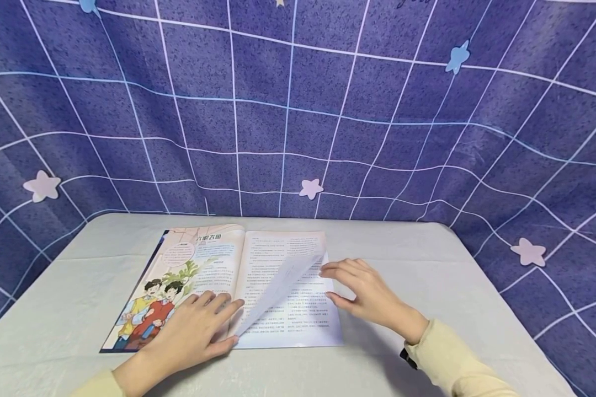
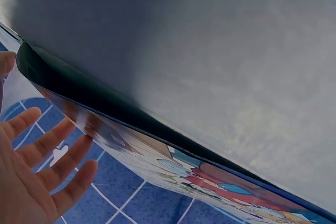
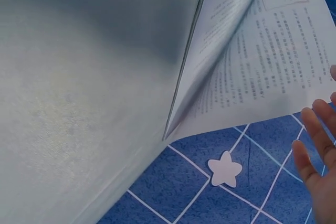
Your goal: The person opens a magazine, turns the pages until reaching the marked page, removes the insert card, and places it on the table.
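Observation:
An open magazine (image 1: 308, 328) lies on the table, text on its right side and a drawing of two figures on its left. One page (image 1: 278, 284) stands partly raised and curls over from the right side. My left hand (image 1: 193, 325) rests on the left page near the fold, fingers spread. Close to the raised page's outer edge is my right hand (image 1: 365, 292), thumb and fingers apart with nothing between them. The left wrist view has the left hand (image 2: 39, 177) at the magazine's bowed lower edge (image 2: 173, 156). In the right wrist view, the right hand (image 3: 320, 156) is beside printed pages (image 3: 273, 56).
A pale cloth-covered table (image 1: 417, 270) carries the magazine. Behind it hangs a blue curtain (image 1: 258, 127) with a white grid and stars, reaching round both sides. A small black object (image 1: 408, 358) shows under the right sleeve (image 1: 452, 358).

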`<state>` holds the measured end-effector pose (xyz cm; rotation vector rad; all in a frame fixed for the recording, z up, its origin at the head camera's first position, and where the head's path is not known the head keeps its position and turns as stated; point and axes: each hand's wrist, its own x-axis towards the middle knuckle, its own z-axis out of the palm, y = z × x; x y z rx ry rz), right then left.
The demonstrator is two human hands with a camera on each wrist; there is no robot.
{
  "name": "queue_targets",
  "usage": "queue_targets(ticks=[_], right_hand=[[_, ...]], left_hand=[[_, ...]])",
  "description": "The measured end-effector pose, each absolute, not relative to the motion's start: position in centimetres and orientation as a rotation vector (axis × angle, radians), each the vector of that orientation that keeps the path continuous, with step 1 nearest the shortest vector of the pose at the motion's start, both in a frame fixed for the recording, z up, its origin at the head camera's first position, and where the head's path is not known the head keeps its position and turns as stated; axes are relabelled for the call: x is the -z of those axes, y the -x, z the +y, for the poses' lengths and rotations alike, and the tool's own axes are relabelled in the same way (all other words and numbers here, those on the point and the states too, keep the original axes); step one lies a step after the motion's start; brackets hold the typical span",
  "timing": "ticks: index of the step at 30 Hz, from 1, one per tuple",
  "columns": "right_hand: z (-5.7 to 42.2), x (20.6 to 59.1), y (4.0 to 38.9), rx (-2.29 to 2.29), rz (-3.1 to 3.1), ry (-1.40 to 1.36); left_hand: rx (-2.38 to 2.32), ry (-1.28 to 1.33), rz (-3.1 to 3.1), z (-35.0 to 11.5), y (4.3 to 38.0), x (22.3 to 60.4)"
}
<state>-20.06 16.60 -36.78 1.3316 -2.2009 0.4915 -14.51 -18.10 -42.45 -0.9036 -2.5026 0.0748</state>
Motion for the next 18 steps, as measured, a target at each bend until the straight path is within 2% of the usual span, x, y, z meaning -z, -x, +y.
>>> queue_targets(ticks=[18], right_hand=[[16.6, 38.5, 19.8, -0.395, -2.257, -1.412]], left_hand=[[-0.020, 0.834, -2.542, -18.0, 14.2, 42.2]])
